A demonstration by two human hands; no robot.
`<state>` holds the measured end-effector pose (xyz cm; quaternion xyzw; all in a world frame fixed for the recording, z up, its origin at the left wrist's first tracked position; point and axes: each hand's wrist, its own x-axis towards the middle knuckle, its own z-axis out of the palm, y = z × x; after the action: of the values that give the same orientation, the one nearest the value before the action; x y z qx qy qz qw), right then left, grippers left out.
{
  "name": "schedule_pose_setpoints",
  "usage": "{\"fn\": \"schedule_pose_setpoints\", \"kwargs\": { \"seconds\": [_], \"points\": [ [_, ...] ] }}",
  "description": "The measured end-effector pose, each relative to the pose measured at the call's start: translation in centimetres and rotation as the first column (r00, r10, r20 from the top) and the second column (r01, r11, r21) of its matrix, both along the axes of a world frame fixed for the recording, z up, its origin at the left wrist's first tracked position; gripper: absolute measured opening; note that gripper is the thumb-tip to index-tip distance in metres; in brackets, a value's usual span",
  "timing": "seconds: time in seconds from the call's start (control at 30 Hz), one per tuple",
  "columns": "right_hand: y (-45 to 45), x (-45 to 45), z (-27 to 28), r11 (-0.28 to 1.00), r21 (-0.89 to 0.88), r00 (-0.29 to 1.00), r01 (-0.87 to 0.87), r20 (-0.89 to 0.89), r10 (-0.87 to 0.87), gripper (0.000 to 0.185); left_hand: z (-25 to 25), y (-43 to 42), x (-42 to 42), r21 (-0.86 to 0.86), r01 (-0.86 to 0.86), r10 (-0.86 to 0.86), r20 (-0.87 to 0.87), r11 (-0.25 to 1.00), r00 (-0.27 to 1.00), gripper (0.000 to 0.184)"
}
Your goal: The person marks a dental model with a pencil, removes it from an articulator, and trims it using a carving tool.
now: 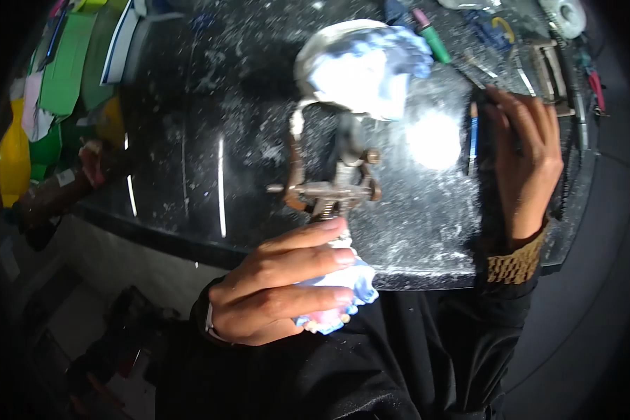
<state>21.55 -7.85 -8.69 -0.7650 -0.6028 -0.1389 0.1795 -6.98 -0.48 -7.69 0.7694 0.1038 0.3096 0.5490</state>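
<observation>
My left hand [280,283] is closed around one half of a dental articulator [329,190], gripping the plaster cast with blue edges [362,283]. Pink material and a few tooth-like pieces show at that cast's lower edge. The articulator's other half, bearing a white and blue plaster cast [360,70], lies opened out on the black table, washed out by glare. At the right, my right hand [528,140] rests with fingers bent and thumb apart. Its fingertips are at the end of a thin metal tool [469,74]; a firm hold on it is not visible.
A blue thin-handled tool [474,140] lies left of my right hand. Behind it are a green and pink marker [432,36], metal tools and a tape roll [565,17]. Green boxes [68,63] stand at the left, near another person's hand [91,162]. White dust marks the black table [252,70].
</observation>
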Motion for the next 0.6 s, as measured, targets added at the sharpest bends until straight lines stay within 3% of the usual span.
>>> {"fn": "schedule_pose_setpoints", "kwargs": {
  "seconds": [0.13, 0.23, 0.27, 0.43, 0.5, 0.53, 0.57, 0.6],
  "points": [
    [0.0, -0.3, 0.7, 0.998, 0.063, 0.999, 0.01, 0.046, -0.012, 0.024, -0.7, -1.1, 0.8, 0.174, -0.153, 0.168, -0.073, 0.973, 0.983, 0.034],
    [-0.5, -1.3, 1.6, 0.981, -0.134, 0.99, -0.141, -0.034, 0.138, 0.03, -2.3, -1.5, 1.0, 0.204, -0.221, 0.231, -0.024, 0.954, 0.973, 0.036],
    [-0.3, -1.4, 1.5, 0.957, -0.176, 0.972, -0.232, -0.011, 0.233, 0.027, -2.6, -1.5, 1.0, 0.191, -0.232, 0.24, -0.02, 0.954, 0.971, 0.035],
    [-0.7, -1.6, 1.6, 0.934, -0.21, 0.957, -0.289, -0.022, 0.291, 0.019, -3.5, -1.3, 0.7, 0.112, -0.23, 0.231, 0.003, 0.967, 0.973, 0.036],
    [-1.7, -1.8, 1.2, 0.955, -0.126, 0.958, -0.27, -0.138, 0.253, 0.02, -3.7, -1.6, 0.7, 0.086, -0.233, 0.23, 0.041, 0.969, 0.972, 0.039],
    [-2.5, -2.3, 0.8, 0.967, -0.011, 0.927, -0.255, -0.287, 0.241, 0.022, -4.0, -2.1, 1.0, 0.07, -0.265, 0.258, 0.087, 0.962, 0.962, 0.039],
    [-3.1, -2.6, 0.5, 0.969, 0.078, 0.872, -0.233, -0.425, 0.244, 0.022, -4.4, -2.5, 1.4, 0.053, -0.298, 0.289, 0.132, 0.953, 0.948, 0.04],
    [-3.9, -3.2, 0.4, 0.957, 0.196, 0.718, -0.214, -0.633, 0.29, 0.023, -4.9, -2.7, 2.1, 0.063, -0.312, 0.296, 0.187, 0.948, 0.937, 0.036]
  ]
}}
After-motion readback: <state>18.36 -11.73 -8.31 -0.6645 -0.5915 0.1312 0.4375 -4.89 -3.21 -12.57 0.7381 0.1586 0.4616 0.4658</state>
